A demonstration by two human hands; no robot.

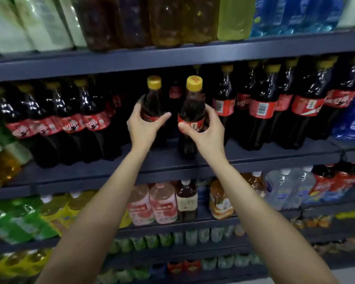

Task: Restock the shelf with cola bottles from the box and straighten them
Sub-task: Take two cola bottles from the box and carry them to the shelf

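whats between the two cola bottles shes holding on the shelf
In the head view, the left bottle and right bottle are apart; another cola bottle stands farther back in the gap.

Dim, soft focus; edges bowed, blurred; glare specks on cola bottles (94, 111).

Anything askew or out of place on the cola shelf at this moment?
Nothing spilled or damaged. The only irregularity is mid-task: the left hand and right hand each grip a cola bottle, left bottle and right bottle, in the gap between the full rows on the shelf.
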